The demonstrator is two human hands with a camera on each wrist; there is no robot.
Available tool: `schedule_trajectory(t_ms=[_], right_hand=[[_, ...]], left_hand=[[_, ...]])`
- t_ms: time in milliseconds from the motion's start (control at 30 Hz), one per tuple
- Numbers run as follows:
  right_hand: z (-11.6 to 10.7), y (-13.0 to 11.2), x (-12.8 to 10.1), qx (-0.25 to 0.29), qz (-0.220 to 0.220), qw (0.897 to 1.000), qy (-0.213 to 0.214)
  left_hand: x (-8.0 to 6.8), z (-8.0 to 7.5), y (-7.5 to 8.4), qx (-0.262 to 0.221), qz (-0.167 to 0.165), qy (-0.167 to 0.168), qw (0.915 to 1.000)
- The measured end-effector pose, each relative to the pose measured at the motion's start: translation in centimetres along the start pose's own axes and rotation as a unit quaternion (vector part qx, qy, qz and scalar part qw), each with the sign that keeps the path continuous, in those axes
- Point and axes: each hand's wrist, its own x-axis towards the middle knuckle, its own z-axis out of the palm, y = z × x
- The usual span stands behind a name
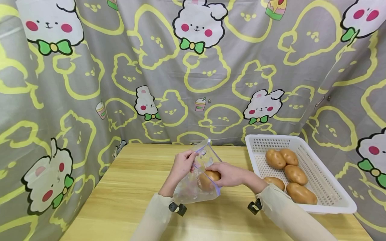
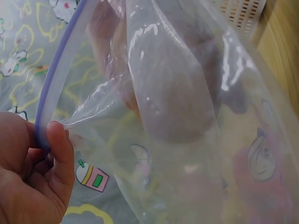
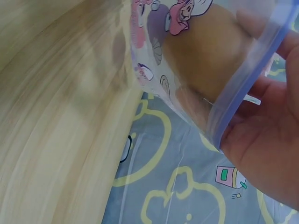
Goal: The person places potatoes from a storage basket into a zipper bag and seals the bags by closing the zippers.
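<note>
A clear zip bag (image 1: 188, 190) with a purple zip edge and printed cartoon figures is held above the wooden table. My left hand (image 1: 183, 163) pinches the bag's rim between thumb and fingers; in the left wrist view that hand (image 2: 39, 172) grips the purple zip strip (image 2: 58, 65). Reaching through the mouth, my right hand (image 1: 230, 174) holds a brown potato (image 1: 206, 180), which sits inside the bag. Through the plastic in the right wrist view, the potato (image 3: 210, 51) shows with fingers around it.
A white plastic basket (image 1: 328, 177) stands on the right of the table with several potatoes (image 1: 295, 174) in it. A patterned grey curtain (image 1: 169, 77) hangs behind the wooden table (image 1: 120, 187) and along both sides.
</note>
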Motion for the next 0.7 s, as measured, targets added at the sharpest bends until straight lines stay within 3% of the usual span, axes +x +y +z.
schedule_trajectory(t_ms=[300,533,700], right_hand=[[-0.25,0.28,-0.26,0.031,-0.021,0.999,-0.016],[-0.25,0.34,0.11,0.076,0.005,0.997,0.004],[-0.08,0.4,0.45,0.083,-0.005,0.996,0.021]], left_hand=[[0.17,0.0,-0.43,-0.021,-0.012,0.008,0.9997],[0.21,0.15,-0.15,-0.025,-0.011,0.017,0.9995],[0.23,0.21,-0.08,-0.028,-0.004,0.016,0.9995]])
